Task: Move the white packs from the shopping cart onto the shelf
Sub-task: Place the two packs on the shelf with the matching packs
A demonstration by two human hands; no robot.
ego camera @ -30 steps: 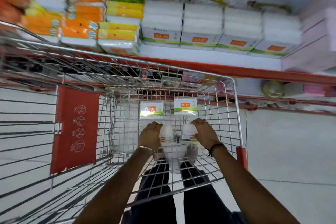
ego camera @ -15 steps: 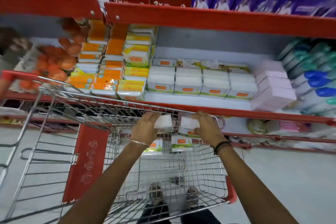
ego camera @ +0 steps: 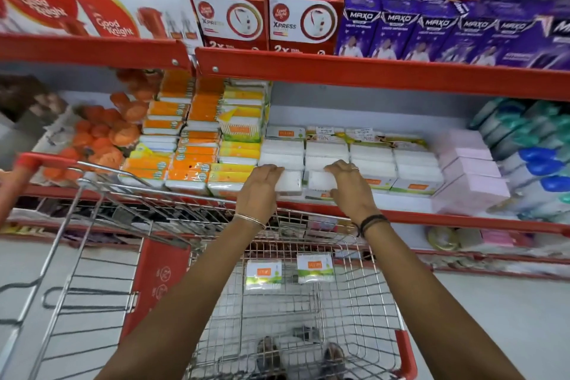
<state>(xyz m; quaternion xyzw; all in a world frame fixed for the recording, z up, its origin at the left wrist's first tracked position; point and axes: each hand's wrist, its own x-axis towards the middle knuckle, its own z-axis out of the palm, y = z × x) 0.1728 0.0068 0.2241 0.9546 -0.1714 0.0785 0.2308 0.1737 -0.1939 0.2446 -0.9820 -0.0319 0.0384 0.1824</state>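
My left hand (ego camera: 258,191) grips a white pack (ego camera: 290,183) at the front of the shelf (ego camera: 410,216). Just to its right, my right hand (ego camera: 350,190) grips a second white pack (ego camera: 320,182). Both packs sit against the stacked white packs (ego camera: 370,160) that fill the middle of the shelf. Two more white packs, one (ego camera: 263,274) beside the other (ego camera: 315,267), stand against the far wall of the shopping cart (ego camera: 361,302) below my arms.
Orange and yellow packs (ego camera: 191,139) fill the shelf to the left, pink boxes (ego camera: 468,170) and blue-capped bottles (ego camera: 536,160) to the right. A red shelf edge (ego camera: 370,74) overhangs above. The cart's red child-seat flap (ego camera: 159,284) is at left.
Both hands lifted one pack each out of the cart and carried them up and forward to the shelf front. The view tilted up from the cart to the shelves.
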